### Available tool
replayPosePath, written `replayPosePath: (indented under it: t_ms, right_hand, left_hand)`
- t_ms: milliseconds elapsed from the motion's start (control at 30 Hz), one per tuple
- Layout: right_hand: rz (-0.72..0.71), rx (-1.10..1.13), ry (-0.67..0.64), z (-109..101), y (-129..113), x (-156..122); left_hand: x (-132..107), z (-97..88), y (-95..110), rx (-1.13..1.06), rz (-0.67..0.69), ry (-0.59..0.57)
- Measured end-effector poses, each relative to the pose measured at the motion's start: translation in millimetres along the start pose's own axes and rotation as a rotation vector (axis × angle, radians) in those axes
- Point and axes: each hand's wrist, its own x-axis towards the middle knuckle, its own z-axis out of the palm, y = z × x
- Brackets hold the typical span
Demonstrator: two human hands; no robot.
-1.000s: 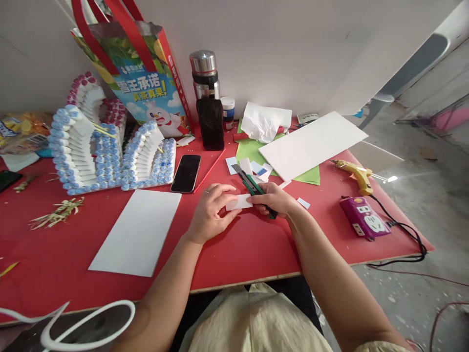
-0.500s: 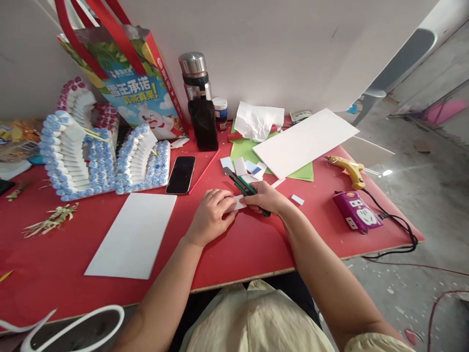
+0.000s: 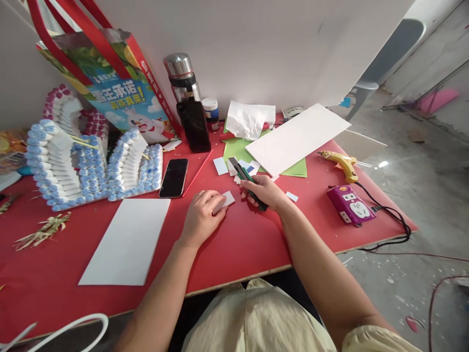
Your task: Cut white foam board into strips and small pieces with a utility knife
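My left hand [image 3: 204, 215] is closed on a small white piece of board [image 3: 227, 198], with the fingers over it on the red table [image 3: 234, 249]. A green and black utility knife [image 3: 244, 176] is gripped in my right hand [image 3: 264, 192], its blade pointing away from me to the upper left. The knife is apart from the white piece. Just beyond the blade, several small white and pale blue cut pieces [image 3: 220, 166] lie loose. One more small offcut [image 3: 292, 196] rests to the right of my right hand.
White boards lie at left [image 3: 126, 242] and back right [image 3: 298, 139]. A phone [image 3: 174, 178], red stick [image 3: 198, 172], yellow glue gun [image 3: 340, 164], purple power socket [image 3: 351, 204] and blue-white folded models [image 3: 135, 164] surround the work. Behind stand a flask [image 3: 180, 73] and bag [image 3: 124, 93].
My right hand has drawn the knife away from the white piece, which my left hand keeps hold of. The whole view has shifted slightly.
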Motion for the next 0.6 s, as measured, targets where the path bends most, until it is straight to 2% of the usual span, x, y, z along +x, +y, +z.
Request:
replayPosePath:
  t_ms: [200, 333, 433, 600]
  right_hand:
    - [-0.08, -0.163, 0.027, 6.0, -1.9, -7.7]
    - [-0.17, -0.548, 0.049, 9.7, -18.7, -36.6]
    - [-0.15, -0.855, 0.014, 10.0, -31.9, -56.8]
    - [-0.081, -1.091, -0.09, 13.0, -39.8, -65.5]
  left_hand:
    - [1.6, 4.5, 4.4, 0.075, -0.009, -0.049]
    - [1.8, 4.6, 5.6, 0.082, -0.001, -0.054]
    - [1.6, 4.4, 6.8, 0.083, -0.016, -0.052]
    - [0.5, 5.9, 7.9, 0.084, -0.002, -0.047]
